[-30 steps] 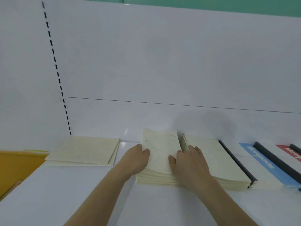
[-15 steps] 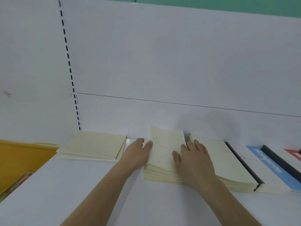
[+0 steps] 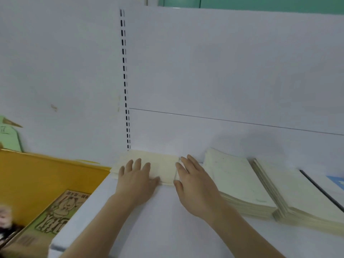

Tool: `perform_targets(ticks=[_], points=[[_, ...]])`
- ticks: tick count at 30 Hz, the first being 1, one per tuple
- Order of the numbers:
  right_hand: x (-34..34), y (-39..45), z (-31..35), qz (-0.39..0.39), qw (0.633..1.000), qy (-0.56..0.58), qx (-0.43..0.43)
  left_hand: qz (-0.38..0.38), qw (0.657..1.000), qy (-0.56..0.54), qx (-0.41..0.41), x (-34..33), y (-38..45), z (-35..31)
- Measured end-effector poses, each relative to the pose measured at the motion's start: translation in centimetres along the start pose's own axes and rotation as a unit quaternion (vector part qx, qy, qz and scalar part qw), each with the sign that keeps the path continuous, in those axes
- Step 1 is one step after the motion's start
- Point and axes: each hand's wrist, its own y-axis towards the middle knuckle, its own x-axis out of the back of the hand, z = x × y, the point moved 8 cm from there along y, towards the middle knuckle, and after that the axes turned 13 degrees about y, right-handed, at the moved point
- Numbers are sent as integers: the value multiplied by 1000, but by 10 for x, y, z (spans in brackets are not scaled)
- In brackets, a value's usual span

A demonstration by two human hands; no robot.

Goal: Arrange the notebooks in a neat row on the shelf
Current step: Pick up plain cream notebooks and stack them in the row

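Note:
A thin cream notebook stack [image 3: 163, 164] lies at the left end of the white shelf [image 3: 167, 220], against the back panel. My left hand [image 3: 136, 179] rests flat on its left half, fingers straight. My right hand [image 3: 193, 185] touches its right edge with straight fingers and the thumb at its front corner. To the right a thicker cream notebook stack [image 3: 240, 185] lies flat, then a second cream stack [image 3: 297, 198]. A black-spined notebook [image 3: 322, 190] and a blue cover [image 3: 337, 181] follow at the right edge of the view.
Left of the shelf and lower sits a yellow bin [image 3: 37, 175] holding a brown printed cardboard box [image 3: 52, 218]. A slotted upright [image 3: 125, 79] runs down the white back panel. A green card [image 3: 9, 136] stands at far left.
The view swung left. Both hands left the thicker middle stack and moved left onto the thin stack at the shelf's end.

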Motion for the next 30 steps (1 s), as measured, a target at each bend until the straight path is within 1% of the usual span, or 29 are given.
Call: perform_targets(ticks=[1, 2, 4, 7, 11, 13, 15, 17, 18, 19, 20, 21, 23, 24, 26, 27, 28, 29, 30], points=[[-12, 5, 2, 35, 999, -7, -16, 18, 1000, 18, -16, -8, 0, 5], [-22, 10, 4, 65, 997, -26, -33, 21, 999, 28, -33, -12, 1, 9], [-39, 19, 8, 112, 990, -62, -60, -8, 997, 30, -65, -12, 2, 16], [-54, 29, 9, 132, 986, -74, -75, -49, 994, 30, -96, -5, 5, 27], [-50, 30, 17, 121, 984, -110, -70, -67, 991, -4, -117, -3, 10, 39], [-40, 31, 24, 85, 986, -125, -67, -107, 986, -40, -121, 5, 10, 42], [-20, 34, 30, 5, 991, -116, -67, -183, 973, -99, -97, 22, 6, 49], [7, 33, 33, -93, 989, -85, -83, -284, 943, -166, -47, 45, -1, 63], [20, 32, 33, -139, 984, -65, -94, -319, 927, -199, -24, 53, -4, 70], [31, 30, 33, -181, 977, -43, -103, -329, 915, -233, -9, 59, -6, 76], [40, 27, 34, -218, 970, -16, -109, -318, 907, -275, 1, 61, -6, 79], [47, 25, 33, -246, 962, 18, -119, -284, 902, -326, 13, 59, -4, 81], [52, 21, 30, -278, 945, 96, -144, -199, 886, -417, 40, 52, 0, 77], [53, 18, 31, -291, 938, 120, -148, -175, 880, -439, 51, 50, -1, 74], [54, 11, 43, -313, 936, 102, -120, -142, 863, -482, 56, 53, -5, 67], [51, 10, 53, -313, 942, 73, -98, -109, 839, -531, 41, 54, -6, 59], [45, 9, 65, -302, 949, 48, -75, -59, 797, -601, 19, 55, -8, 50], [37, 10, 77, -285, 957, 31, -48, 1, 746, -666, -2, 55, -10, 38], [26, 10, 88, -264, 964, 23, -12, 48, 703, -710, -17, 57, -13, 28]])
